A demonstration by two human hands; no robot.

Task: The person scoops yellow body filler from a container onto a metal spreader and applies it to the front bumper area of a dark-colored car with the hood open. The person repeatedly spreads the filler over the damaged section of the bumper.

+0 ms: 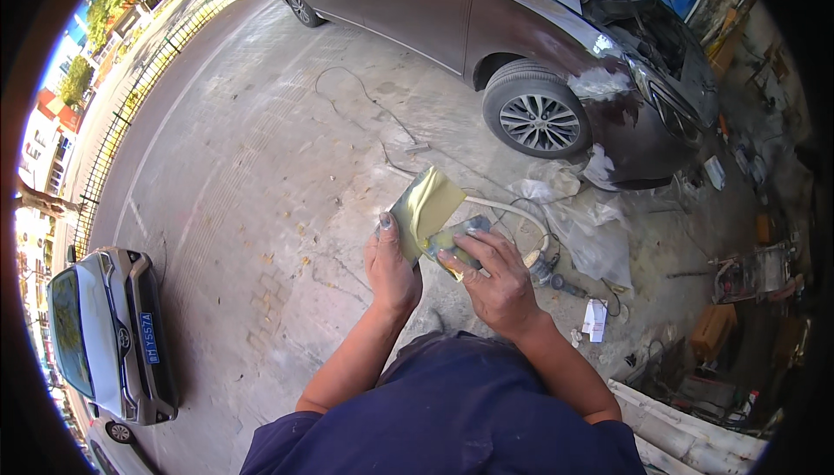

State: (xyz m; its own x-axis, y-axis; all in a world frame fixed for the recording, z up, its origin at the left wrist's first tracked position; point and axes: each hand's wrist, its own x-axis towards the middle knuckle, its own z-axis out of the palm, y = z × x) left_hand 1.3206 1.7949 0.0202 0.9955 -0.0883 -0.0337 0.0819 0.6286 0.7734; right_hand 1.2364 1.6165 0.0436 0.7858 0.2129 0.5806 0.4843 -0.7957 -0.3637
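My left hand [395,262] grips a flat mixing board [407,213] by its near left edge, thumb on top. A thick smear of pale yellow putty [440,200] covers much of the board's face. In my right hand [497,280] is a putty spreader [447,239], bluish-grey and streaked with yellow. Its edge is against the near right part of the putty, and my fingers cover some of it. Ahead to the right stands a dark brown car [417,15], with a whitish patch [601,83] on its front fender and its hood raised.
A power tool [556,277] with a pale hose [524,211] lies on the ground to my right, near crumpled clear plastic sheeting [595,236]. Cables snake across the concrete. Clutter and a cardboard box [714,332] are at far right. A silver car [113,336] is parked at left.
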